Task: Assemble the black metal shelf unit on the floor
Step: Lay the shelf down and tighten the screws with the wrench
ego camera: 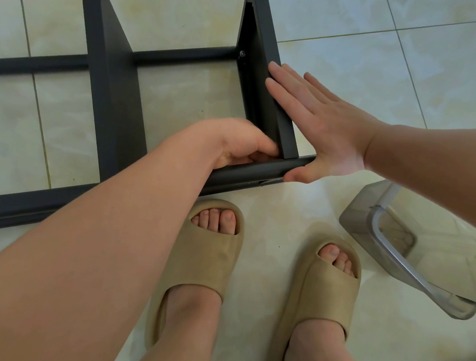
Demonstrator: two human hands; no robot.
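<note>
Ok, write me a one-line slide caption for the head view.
Left hand grips the near tube of the black shelf frame while the flat right hand presses its end panel.

Bare forearms (103, 240) and feet (314, 345) — 2 tan slides (205, 261) (open-toed, thick-soled).

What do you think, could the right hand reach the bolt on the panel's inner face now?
Probably not directly: the right hand lies flat against the outer side of the panel, which itself blocks the bolt.
</note>
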